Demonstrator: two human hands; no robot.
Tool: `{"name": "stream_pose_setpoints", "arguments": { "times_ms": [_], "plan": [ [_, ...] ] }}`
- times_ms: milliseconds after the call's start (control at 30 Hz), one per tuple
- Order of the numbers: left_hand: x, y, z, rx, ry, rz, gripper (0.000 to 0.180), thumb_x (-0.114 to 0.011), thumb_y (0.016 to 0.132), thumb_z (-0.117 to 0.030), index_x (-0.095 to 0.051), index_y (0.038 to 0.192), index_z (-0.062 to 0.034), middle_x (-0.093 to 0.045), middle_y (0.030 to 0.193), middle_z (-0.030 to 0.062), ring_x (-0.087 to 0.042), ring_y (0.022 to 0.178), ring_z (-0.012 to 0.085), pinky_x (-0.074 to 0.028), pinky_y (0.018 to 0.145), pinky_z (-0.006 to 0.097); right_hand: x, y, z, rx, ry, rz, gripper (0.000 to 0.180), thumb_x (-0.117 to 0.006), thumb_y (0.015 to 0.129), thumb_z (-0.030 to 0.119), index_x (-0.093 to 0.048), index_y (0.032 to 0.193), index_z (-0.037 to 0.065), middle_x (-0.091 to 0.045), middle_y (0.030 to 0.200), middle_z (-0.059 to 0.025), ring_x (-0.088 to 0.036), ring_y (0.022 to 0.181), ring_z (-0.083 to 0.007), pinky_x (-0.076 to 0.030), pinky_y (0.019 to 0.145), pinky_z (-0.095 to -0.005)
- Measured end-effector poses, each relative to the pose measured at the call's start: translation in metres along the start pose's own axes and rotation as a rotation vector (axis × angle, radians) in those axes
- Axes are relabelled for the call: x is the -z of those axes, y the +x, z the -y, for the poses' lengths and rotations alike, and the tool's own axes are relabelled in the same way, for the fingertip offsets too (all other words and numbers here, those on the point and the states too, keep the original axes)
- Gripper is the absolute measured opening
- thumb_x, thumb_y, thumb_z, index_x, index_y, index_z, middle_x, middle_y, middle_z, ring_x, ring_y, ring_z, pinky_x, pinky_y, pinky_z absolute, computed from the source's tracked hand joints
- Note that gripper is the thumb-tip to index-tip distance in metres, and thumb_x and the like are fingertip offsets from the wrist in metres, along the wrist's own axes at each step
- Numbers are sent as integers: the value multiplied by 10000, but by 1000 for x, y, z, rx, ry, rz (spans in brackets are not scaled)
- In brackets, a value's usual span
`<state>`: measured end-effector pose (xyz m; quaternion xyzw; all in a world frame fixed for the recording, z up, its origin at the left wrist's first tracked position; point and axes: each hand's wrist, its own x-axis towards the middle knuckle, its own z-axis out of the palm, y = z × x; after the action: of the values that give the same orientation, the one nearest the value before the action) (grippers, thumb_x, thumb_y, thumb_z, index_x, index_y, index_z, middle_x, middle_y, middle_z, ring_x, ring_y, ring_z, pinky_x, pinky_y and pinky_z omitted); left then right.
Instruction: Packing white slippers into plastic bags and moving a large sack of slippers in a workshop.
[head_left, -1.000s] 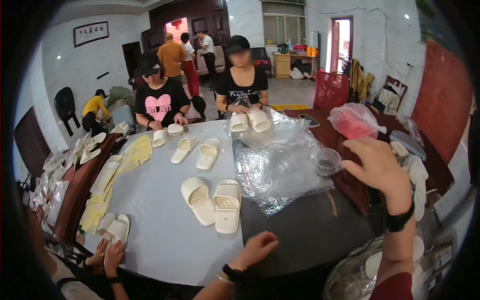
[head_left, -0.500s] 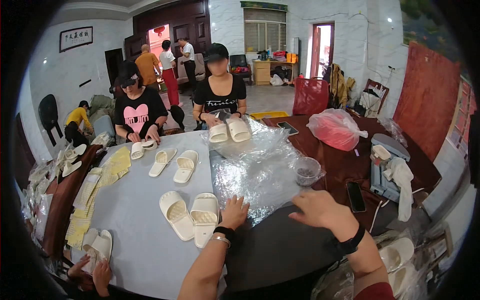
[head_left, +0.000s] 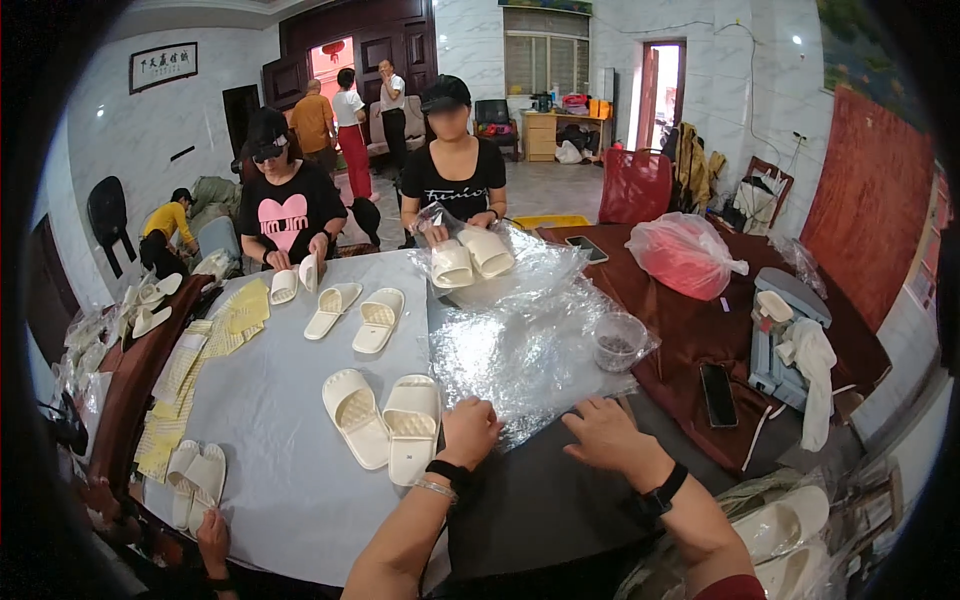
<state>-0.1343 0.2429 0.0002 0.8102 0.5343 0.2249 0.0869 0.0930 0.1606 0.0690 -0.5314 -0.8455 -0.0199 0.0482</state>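
Note:
My left hand [head_left: 471, 432] is at the near left edge of a pile of clear plastic bags [head_left: 500, 350], just right of a pair of cream slippers. Its fingers are curled together, and whatever they hold is hidden. My right hand [head_left: 612, 436] reaches to the pile's near right edge, fingers apart and bent downward, holding nothing that I can see. The left slipper [head_left: 356, 418] of the pair lies slightly turned beside the right slipper [head_left: 411, 430]. Beyond the bags, a co-worker's hands hold another pair of slippers [head_left: 470, 258] in clear plastic.
A clear round tub [head_left: 619, 342] sits on the bags' right side. Further right are a black phone [head_left: 717, 394], a red-filled plastic bag [head_left: 686, 257] and a grey device [head_left: 775, 345]. Another person's hand [head_left: 212, 540] touches slippers at the lower left. Yellow papers [head_left: 205, 345] line the left edge.
My right hand has come down and left to the edge of the bags. My left hand's fingers, spread before, are now curled. A co-worker at the far left has tipped up one slipper.

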Motion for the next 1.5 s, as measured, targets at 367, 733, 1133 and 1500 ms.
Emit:
{"name": "stream_pose_setpoints", "arguments": {
  "times_ms": [367, 733, 1133, 1500],
  "plan": [
    [39, -37, -29, -291, -219, 13, 170, -629, 821, -223, -654, 768, -64, -641, 706, 105, -630, 693, 273, -486, 655, 363, -42, 11, -2, -25, -176, -168, 560, -667, 748, 307, -483, 1236, 102, -493, 1167, -169, -438, 1137, -343, -350, 939, -512],
    [97, -142, -7, -284, -345, 171, 187, -725, 727, -244, -602, 736, -103, -583, 628, 57, -574, 600, 260, -430, 589, 365, -76, 18, -18, -27, -65, 13, 306, -491, 854, 185, -559, 1147, 134, -539, 1143, -139, -474, 1102, -331, -358, 921, -494],
    [144, -200, 18, 76, -672, -327, 29, -565, 862, -35, -569, 890, -29, -636, 852, 112, -611, 763, 199, -480, 747, 319, 16, 20, -5, 86, 185, -610, 140, -574, 744, 14, -581, 884, 22, -600, 914, -166, -563, 870, -349, -440, 771, -419],
    [171, -147, 19, 221, -1094, -703, 209, -507, 939, -185, -563, 920, 16, -586, 760, 61, -555, 670, 117, -470, 677, 264, 103, -19, 22, 1, 183, -1008, 110, -523, 818, -14, -566, 916, -38, -589, 933, -172, -568, 893, -323, -439, 815, -376]
  ]
}}
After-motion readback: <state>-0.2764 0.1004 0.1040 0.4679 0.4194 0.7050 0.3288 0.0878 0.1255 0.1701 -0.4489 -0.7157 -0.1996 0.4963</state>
